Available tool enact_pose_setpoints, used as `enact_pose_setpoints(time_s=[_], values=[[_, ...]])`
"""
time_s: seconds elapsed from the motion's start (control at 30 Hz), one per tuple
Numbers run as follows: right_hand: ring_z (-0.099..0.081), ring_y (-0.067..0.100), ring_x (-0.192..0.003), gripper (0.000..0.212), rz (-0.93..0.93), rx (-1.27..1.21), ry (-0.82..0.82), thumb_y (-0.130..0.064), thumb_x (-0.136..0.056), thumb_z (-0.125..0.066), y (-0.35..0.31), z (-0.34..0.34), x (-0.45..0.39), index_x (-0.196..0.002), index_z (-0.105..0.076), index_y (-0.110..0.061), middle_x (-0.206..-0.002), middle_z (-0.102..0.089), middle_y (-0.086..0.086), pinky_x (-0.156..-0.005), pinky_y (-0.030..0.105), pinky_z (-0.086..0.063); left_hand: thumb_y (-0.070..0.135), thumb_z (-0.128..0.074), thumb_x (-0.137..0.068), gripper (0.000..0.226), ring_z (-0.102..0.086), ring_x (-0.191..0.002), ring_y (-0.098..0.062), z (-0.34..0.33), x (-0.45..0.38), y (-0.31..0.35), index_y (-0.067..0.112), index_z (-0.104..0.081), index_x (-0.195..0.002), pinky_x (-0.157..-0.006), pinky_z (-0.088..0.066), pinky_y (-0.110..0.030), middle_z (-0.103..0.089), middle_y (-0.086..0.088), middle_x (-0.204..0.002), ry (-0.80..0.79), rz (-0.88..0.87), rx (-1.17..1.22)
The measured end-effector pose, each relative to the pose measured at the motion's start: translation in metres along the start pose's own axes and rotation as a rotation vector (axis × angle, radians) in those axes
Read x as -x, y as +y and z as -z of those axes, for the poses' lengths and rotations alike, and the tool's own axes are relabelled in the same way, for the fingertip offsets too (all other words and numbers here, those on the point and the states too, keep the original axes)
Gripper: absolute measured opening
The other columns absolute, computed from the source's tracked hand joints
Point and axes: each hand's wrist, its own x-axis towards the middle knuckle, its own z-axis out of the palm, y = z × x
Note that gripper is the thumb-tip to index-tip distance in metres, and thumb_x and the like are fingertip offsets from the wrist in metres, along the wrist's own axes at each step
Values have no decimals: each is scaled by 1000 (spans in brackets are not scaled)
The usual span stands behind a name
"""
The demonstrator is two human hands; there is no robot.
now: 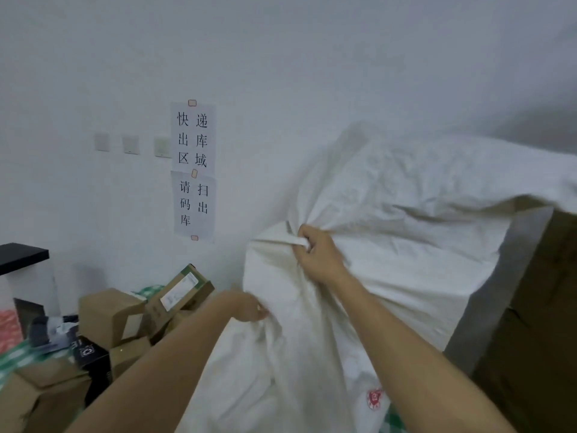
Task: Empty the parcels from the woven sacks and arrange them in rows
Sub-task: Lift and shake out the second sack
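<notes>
The white woven sack (390, 220) is held up in front of the person, its bulk billowing up and away to the right of both hands, with its long axis running from the bunched cloth at the hands out toward the upper right. The right hand (315, 251) is the higher one and sits right at the gathered fold, fingers curled tight and pinching a ridge of the weave. The left hand (249, 307) is lower and to the left, at the sack's near edge; its fingers reach into the cloth and seem to grip it, though the fingertips are partly hidden in the folds (so how firmly, I cannot tell). Both arms are about equally stretched out.

Down to the left lies a heap of parcels (125, 320), mostly brown cartons tumbled on one another, well apart from the right hand and just beside the left forearm, not yet in rows. A big brown box (537, 323) stands at the right, against the sack. My guess is the sack is being shaken out or pulled clear.
</notes>
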Motion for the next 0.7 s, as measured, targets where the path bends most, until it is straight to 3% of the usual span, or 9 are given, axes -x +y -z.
enact_pose_setpoints(time_s=[0.07, 0.13, 0.27, 0.33, 0.4, 0.5, 0.6, 0.7], values=[[-31, 2, -48, 40, -68, 15, -60, -5, -80, -54, 33, -28, 34, -61, -27, -28, -55, -31, -11, -52, 27, -26, 36, -43, -100, 42, -59, -94, -23, -9, -7, -12, 4, -63, -119, -64, -44, -24, -59, -10, -110, -93, 82, -59], [-31, 6, -50, 43, -137, 15, -25, 0, -79, -53, 57, -46, 57, -60, -25, -27, -55, -31, -9, -54, 29, -27, 37, -42, -99, 43, -57, -81, -19, -17, -21, -21, 2, -66, -107, -67, -44, -25, -60, -8, -100, 34, 40, -49], [-34, 15, -52, 33, -103, 48, -39, -10, -73, -49, 66, -51, 63, -60, -23, -26, -53, -31, -5, -54, 32, -25, 32, -43, -99, 38, -52, -114, -30, -23, -43, -20, 9, -45, -130, -92, -41, -37, -50, -12, -129, 613, -111, 96], [-34, 15, -51, 31, -61, 66, -42, -12, -72, -48, 66, -53, 61, -59, -24, -27, -52, -30, -8, -55, 29, -22, 32, -50, -96, 56, -39, -131, -31, -26, -54, -19, 16, -31, -146, -104, -36, -42, -37, -11, -144, 681, -289, 145], [-34, 15, -53, 36, -41, 79, -37, -12, -75, -51, 66, -58, 63, -60, -24, -30, -52, -30, -11, -57, 26, -21, 45, -47, -90, 60, -40, -132, -31, -29, -61, -15, 14, -42, -142, -108, -34, -45, -44, -14, -143, 681, -462, 157], [-37, 17, -60, 31, -25, 157, -65, -13, -78, -55, 68, -58, 68, -64, -31, -26, -58, -31, -14, -66, 29, -25, 53, -35, -82, 63, -63, -96, -30, -42, -73, -9, 6, -68, -106, -84, -49, -42, -68, -12, -102, 774, -560, 212], [-41, 18, -71, 13, -67, 256, -178, -30, -78, -48, 66, -50, 72, -72, -43, -20, -67, -40, -10, -72, 32, -30, 47, -34, -87, 50, -61, -75, -29, -50, -79, -6, 10, -67, -92, -63, -38, -31, -67, -8, -80, 860, -481, 147], [-43, 12, -84, 38, -95, 341, -146, -54, -81, -37, 54, -39, 78, -86, -56, -22, -84, -50, -10, -81, 29, -30, 29, -45, -90, 25, -59, -68, -29, -55, -82, -14, 10, -60, -83, -60, -29, -29, -63, -5, -74, 902, -401, 106]])
